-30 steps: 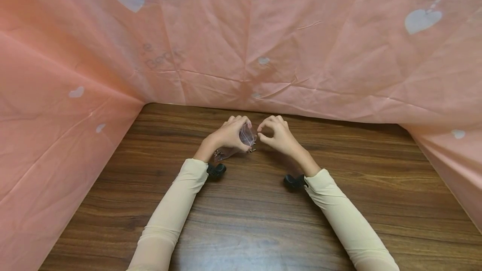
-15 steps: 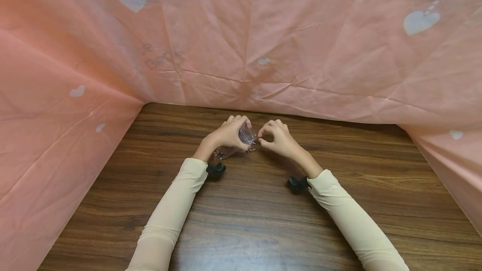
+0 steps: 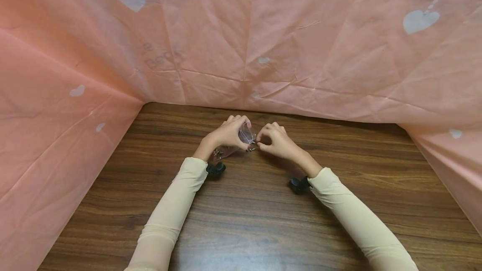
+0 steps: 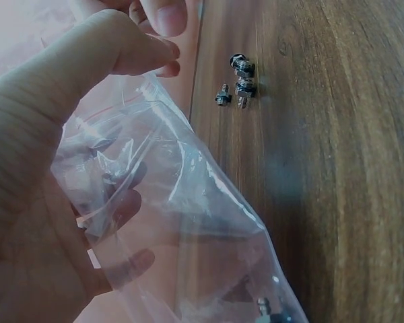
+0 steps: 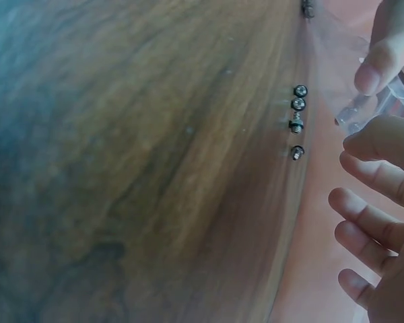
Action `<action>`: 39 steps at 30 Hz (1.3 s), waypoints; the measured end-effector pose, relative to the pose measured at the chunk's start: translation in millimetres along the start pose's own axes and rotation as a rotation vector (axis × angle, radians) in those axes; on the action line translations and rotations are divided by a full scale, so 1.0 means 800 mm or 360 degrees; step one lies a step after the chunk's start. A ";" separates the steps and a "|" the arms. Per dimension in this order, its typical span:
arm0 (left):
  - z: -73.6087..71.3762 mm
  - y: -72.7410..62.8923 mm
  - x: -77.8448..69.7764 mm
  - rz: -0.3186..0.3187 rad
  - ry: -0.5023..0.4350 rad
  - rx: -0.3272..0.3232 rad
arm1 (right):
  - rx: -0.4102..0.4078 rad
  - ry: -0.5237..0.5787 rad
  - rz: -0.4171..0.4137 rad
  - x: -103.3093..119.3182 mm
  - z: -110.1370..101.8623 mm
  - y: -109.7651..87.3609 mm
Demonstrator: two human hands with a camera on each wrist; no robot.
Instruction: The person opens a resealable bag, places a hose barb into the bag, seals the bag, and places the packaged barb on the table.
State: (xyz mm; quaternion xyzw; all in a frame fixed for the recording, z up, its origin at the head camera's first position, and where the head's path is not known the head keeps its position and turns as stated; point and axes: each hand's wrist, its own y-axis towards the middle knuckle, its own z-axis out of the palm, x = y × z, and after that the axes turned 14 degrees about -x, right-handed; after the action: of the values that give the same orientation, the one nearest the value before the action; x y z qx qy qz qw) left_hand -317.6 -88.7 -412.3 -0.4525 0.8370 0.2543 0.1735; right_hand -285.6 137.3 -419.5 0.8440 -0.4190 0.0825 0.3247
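My left hand (image 3: 228,134) grips a clear zip bag (image 3: 246,135) near its mouth and keeps the mouth spread. Small metal fittings (image 3: 217,153) show in the bag's lower end. Several more metal fittings (image 5: 297,114) lie on the table beside the bag, most in a short row, with a single fitting (image 4: 223,95) a little apart. My right hand (image 3: 278,140) is beside the bag's mouth, thumb and index finger curved with their tips close together. Its other fingers (image 5: 363,232) are loosely spread. Nothing shows between the thumb and index finger.
The brown wooden table (image 3: 233,221) runs back to a pink cloth (image 3: 211,45) with pale hearts, which also hangs at both sides. A black wrist mount (image 3: 216,169) sits at the left cuff and another black mount (image 3: 298,184) at the right.
My right hand has come down and slightly nearer to me, its fingertips now close to the single fitting by the bag's mouth. The left hand and the bag have stayed in place.
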 end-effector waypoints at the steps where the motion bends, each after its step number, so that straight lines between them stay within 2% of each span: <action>1: 0.000 0.000 0.000 -0.0002 -0.0002 -0.0001 | 0.0011 -0.0004 0.0000 0.000 0.001 0.000; 13: -0.001 0.000 0.002 0.0001 -0.0003 -0.0011 | 0.0127 -0.0040 0.0014 0.000 0.008 -0.001; 26: 0.000 0.000 0.006 -0.0007 -0.0047 0.0002 | 0.0163 -0.0067 -0.0036 0.003 0.011 -0.002; 39: -0.002 0.000 0.003 -0.0031 -0.0054 0.0022 | 0.0208 -0.0088 -0.0030 0.003 0.014 -0.002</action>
State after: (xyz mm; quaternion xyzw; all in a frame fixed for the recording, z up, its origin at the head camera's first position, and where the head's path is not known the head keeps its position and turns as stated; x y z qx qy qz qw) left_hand -319.3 -91.6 -412.2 -0.4551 0.8311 0.2544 0.1933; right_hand -284.3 129.9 -428.1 0.8692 -0.4135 0.0831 0.2579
